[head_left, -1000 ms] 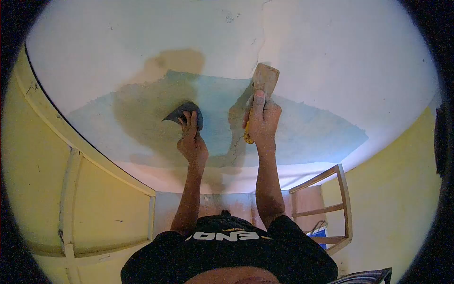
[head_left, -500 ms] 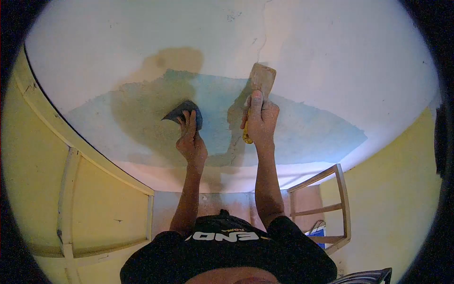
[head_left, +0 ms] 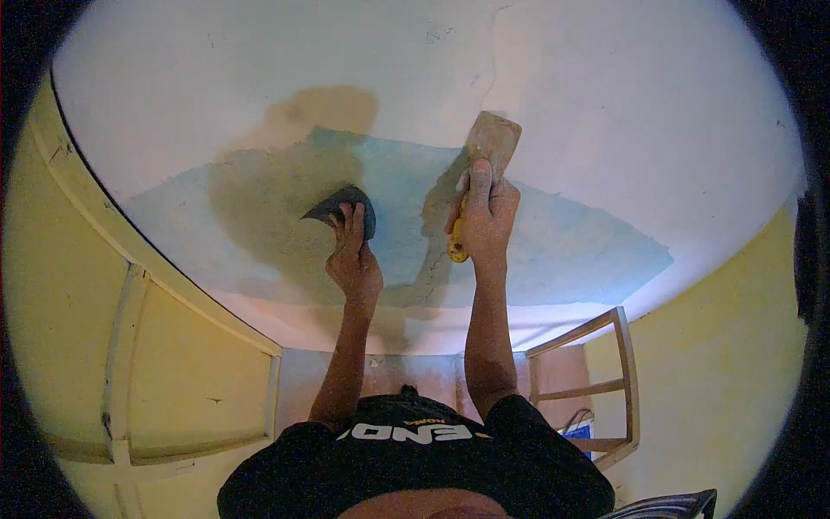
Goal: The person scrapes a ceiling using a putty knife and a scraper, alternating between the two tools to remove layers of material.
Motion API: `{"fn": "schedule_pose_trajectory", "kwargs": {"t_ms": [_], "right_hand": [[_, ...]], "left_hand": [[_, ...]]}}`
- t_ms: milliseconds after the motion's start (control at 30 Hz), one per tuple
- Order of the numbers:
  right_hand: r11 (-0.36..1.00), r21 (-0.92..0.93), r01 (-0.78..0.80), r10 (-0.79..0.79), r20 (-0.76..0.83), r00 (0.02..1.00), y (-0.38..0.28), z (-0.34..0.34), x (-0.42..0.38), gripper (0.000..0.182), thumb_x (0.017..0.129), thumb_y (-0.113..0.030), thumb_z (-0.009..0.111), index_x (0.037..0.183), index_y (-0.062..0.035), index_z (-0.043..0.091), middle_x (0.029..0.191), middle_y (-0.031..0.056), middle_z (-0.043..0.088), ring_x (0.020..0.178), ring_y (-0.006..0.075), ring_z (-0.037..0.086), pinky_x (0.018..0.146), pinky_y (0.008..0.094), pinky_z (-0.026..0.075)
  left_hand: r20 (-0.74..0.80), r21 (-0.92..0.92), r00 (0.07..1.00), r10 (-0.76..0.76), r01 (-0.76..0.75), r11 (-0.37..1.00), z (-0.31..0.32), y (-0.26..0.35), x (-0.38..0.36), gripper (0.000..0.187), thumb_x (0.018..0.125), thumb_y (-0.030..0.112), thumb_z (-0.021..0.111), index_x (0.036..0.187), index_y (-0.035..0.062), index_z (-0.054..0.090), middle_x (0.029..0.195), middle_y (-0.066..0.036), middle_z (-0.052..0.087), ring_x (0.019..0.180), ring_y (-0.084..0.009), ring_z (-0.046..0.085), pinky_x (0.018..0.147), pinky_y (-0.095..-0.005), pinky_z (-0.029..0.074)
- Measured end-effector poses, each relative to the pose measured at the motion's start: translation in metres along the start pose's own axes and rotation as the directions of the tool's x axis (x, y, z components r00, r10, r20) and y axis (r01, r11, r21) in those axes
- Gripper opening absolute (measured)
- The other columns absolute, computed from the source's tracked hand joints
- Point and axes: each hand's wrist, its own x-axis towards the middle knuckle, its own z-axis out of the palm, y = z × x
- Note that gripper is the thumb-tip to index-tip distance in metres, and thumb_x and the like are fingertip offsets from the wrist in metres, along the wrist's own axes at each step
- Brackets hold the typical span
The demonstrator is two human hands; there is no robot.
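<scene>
My right hand [head_left: 488, 221] is closed around a putty knife, its yellow handle [head_left: 457, 249] showing below the fist. The thumb presses along the wide, dull brown putty knife blade [head_left: 501, 138], which overlaps the top edge of a pale blue-green patch [head_left: 562, 233] on the white surface [head_left: 605, 95]. Over the left part of that patch, my left hand [head_left: 353, 264] grips a dark, curved, thin sheet [head_left: 333, 206] with a pointed left corner. Its fingers lie against the sheet's face, thumb hidden.
Yellow panels with a timber frame [head_left: 121, 346] border the left side. On the right stands an open wooden frame with crossbars [head_left: 627, 372], in front of a yellow wall [head_left: 709, 346]. A thin crack [head_left: 493, 65] runs above the blade. My shadow [head_left: 285, 190] falls on the surface.
The putty knife has shifted slightly right, and its blade leans further to the right. My left hand keeps its hold on the dark sheet, a little further right in view.
</scene>
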Motion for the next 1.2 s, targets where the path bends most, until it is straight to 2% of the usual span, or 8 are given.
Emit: {"fn": "schedule_pose_trajectory", "kwargs": {"t_ms": [33, 133, 233, 333, 500, 633, 1100, 1200], "right_hand": [[1.000, 0.018, 0.024, -0.024, -0.008, 1.000, 0.003, 0.000, 0.001, 0.058, 0.109, -0.038, 0.047, 0.067, 0.0000, 0.059, 0.050, 0.0061, 0.055, 0.039, 0.0156, 0.053, 0.040, 0.0340, 0.042], [0.990, 0.108, -0.092, 0.084, 0.076, 0.994, 0.002, -0.008, -0.007, 0.057, 0.109, -0.040, 0.047, 0.069, -0.0008, 0.059, 0.052, 0.0064, 0.056, 0.039, 0.0165, 0.055, 0.037, 0.0323, 0.042], [0.946, 0.295, -0.131, 0.083, 0.169, 0.982, -0.010, -0.008, -0.008, 0.052, 0.106, -0.046, 0.050, 0.077, -0.0035, 0.056, 0.050, 0.0069, 0.050, 0.035, 0.0161, 0.048, 0.034, 0.0311, 0.041], [0.924, 0.339, -0.179, 0.125, 0.176, 0.977, -0.012, -0.006, -0.006, 0.050, 0.106, -0.046, 0.051, 0.077, -0.0047, 0.056, 0.049, 0.0075, 0.049, 0.035, 0.0182, 0.048, 0.034, 0.0316, 0.041], [0.908, 0.371, -0.197, 0.122, 0.215, 0.969, -0.013, -0.007, -0.001, 0.049, 0.106, -0.046, 0.050, 0.078, -0.0060, 0.055, 0.049, 0.0076, 0.049, 0.034, 0.0190, 0.047, 0.033, 0.0315, 0.039], [0.906, 0.386, -0.173, 0.088, 0.229, 0.969, -0.021, -0.002, 0.006, 0.048, 0.106, -0.044, 0.051, 0.077, -0.0061, 0.054, 0.048, 0.0075, 0.049, 0.033, 0.0188, 0.046, 0.033, 0.0319, 0.038], [0.874, 0.425, -0.235, 0.177, 0.173, 0.969, -0.013, -0.005, -0.004, 0.049, 0.106, -0.043, 0.050, 0.074, -0.0055, 0.054, 0.047, 0.0075, 0.047, 0.032, 0.0188, 0.045, 0.032, 0.0320, 0.037], [0.878, 0.422, -0.227, 0.171, 0.166, 0.971, -0.021, -0.005, 0.000, 0.050, 0.106, -0.044, 0.050, 0.074, -0.0055, 0.054, 0.047, 0.0074, 0.047, 0.032, 0.0188, 0.045, 0.032, 0.0317, 0.037]], "left_hand": [[0.001, -0.002, 1.000, 0.004, -0.004, 1.000, 0.000, 0.000, 0.000, 0.050, 0.093, 0.000, 0.051, 0.141, 0.0135, 0.061, 0.146, -0.016, 0.055, 0.138, -0.0424, 0.047, 0.105, -0.0449, 0.049], [-0.010, -0.009, 1.000, 0.010, -0.010, 1.000, 0.002, 0.000, 0.000, 0.050, 0.094, 0.001, 0.050, 0.141, 0.0130, 0.061, 0.146, -0.017, 0.055, 0.138, -0.0429, 0.047, 0.105, -0.0458, 0.049], [-0.007, -0.033, 1.000, 0.001, -0.001, 0.999, 0.002, -0.002, -0.003, 0.050, 0.094, 0.001, 0.050, 0.141, 0.0124, 0.061, 0.146, -0.017, 0.055, 0.138, -0.0434, 0.046, 0.108, -0.0468, 0.047], [0.017, -0.040, 1.000, -0.022, 0.022, 0.999, 0.001, -0.004, -0.002, 0.050, 0.093, 0.001, 0.050, 0.141, 0.0121, 0.060, 0.147, -0.018, 0.054, 0.139, -0.0439, 0.045, 0.110, -0.0474, 0.045], [0.031, 0.000, 0.997, -0.068, 0.068, 0.998, 0.000, -0.005, -0.001, 0.051, 0.094, 0.000, 0.049, 0.142, 0.0120, 0.059, 0.147, -0.018, 0.053, 0.139, -0.0445, 0.044, 0.111, -0.0479, 0.043], [0.011, -0.009, 1.000, -0.020, 0.020, 1.000, -0.004, -0.008, -0.001, 0.052, 0.093, 0.000, 0.050, 0.143, 0.0122, 0.059, 0.147, -0.018, 0.054, 0.138, -0.0449, 0.046, 0.111, -0.0475, 0.044], [0.024, -0.120, 0.999, -0.035, 0.037, 0.992, -0.002, -0.004, 0.000, 0.052, 0.092, -0.001, 0.049, 0.141, 0.0121, 0.060, 0.146, -0.019, 0.054, 0.139, -0.0433, 0.045, 0.111, -0.0469, 0.044], [-0.026, -0.074, 1.000, 0.006, -0.007, 0.997, 0.002, -0.003, -0.001, 0.053, 0.092, -0.002, 0.049, 0.141, 0.0139, 0.060, 0.145, -0.017, 0.055, 0.139, -0.0429, 0.045, 0.111, -0.0469, 0.044]]}}
